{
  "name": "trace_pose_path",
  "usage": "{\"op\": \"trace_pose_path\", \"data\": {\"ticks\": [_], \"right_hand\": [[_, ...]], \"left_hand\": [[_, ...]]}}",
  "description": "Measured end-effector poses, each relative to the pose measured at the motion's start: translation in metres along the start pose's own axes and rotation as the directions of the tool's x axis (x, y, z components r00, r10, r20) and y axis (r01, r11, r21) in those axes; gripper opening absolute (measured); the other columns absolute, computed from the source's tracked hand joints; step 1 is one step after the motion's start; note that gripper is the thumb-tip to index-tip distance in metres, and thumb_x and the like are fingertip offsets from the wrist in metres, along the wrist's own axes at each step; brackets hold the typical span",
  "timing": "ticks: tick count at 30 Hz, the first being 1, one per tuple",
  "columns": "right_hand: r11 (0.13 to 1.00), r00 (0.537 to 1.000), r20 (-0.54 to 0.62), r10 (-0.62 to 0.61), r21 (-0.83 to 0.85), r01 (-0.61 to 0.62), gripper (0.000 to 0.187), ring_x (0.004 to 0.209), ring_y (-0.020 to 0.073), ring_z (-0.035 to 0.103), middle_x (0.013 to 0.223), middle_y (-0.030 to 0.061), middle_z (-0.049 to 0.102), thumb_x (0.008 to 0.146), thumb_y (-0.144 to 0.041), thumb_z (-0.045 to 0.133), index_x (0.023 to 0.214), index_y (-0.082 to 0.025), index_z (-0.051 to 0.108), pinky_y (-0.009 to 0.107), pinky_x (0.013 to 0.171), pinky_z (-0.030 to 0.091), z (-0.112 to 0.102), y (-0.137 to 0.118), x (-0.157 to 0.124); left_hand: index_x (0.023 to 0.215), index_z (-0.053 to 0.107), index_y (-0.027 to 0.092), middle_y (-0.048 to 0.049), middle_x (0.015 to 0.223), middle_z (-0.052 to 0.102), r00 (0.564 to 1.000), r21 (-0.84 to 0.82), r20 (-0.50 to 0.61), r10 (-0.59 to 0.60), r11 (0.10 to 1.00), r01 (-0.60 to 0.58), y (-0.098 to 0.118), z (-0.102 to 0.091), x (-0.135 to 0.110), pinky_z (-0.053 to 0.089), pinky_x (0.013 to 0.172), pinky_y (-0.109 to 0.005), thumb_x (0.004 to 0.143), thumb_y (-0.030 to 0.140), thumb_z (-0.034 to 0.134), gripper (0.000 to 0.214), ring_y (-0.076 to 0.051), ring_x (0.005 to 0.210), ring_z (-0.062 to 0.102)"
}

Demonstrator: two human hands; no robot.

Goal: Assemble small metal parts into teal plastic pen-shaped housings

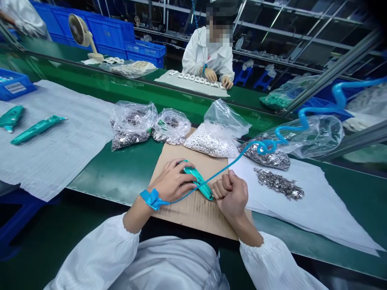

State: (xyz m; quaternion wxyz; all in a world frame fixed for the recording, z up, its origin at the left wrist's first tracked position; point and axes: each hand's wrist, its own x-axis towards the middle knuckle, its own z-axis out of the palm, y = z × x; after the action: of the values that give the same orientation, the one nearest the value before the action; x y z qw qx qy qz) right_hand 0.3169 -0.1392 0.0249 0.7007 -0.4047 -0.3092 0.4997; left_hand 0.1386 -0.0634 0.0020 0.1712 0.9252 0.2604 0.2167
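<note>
In the head view, the left hand [172, 181] is curling around a teal plastic housing [198, 181], which is lying on a cardboard sheet [187, 211] on the green counter [117, 173]. The right hand [230, 194] is clenching into an empty fist just beside the housing's end. Clear plastic bags [211, 137] of small silver metal parts are sitting beyond the cardboard, a loose pile of parts [278, 183] is lying on a white sheet [314, 205], and a blue coiled cord [305, 117] is running from a blue wrist strap [152, 198] on the left wrist.
</note>
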Motion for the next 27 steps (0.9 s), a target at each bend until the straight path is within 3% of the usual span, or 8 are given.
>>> {"op": "trace_pose_path", "data": {"ticks": [17, 27], "right_hand": [[0.997, 0.995, -0.1, 0.015, -0.072, -0.023, 0.051, 0.033, 0.006, 0.011, 0.039, -0.0111, 0.017, 0.087, -0.042, 0.06, 0.05, -0.023, 0.032, 0.019, 0.032, 0.013, 0.0, 0.013, -0.001], [0.999, 0.999, -0.031, -0.035, 0.035, 0.036, 0.054, 0.034, 0.0071, 0.008, 0.04, -0.0101, 0.012, 0.089, -0.044, 0.051, 0.048, -0.022, 0.024, 0.02, 0.033, 0.017, -0.004, -0.009, -0.007]], "left_hand": [[0.102, 0.073, 0.027, -0.0073, 0.133, 0.056, 1.0, -0.016, 0.017, -0.021, 1.0, 0.021, 0.007, -0.005, 0.002, 0.037, 0.105, -0.051, 0.094, 0.045, 0.053, 0.028, -0.034, 0.13, 0.038], [0.104, 0.072, 0.026, -0.0072, 0.137, 0.056, 1.0, -0.016, -0.008, 0.026, 1.0, -0.026, 0.005, -0.003, -0.001, 0.034, 0.109, -0.054, 0.09, 0.047, 0.06, 0.028, -0.036, 0.137, 0.035]]}}
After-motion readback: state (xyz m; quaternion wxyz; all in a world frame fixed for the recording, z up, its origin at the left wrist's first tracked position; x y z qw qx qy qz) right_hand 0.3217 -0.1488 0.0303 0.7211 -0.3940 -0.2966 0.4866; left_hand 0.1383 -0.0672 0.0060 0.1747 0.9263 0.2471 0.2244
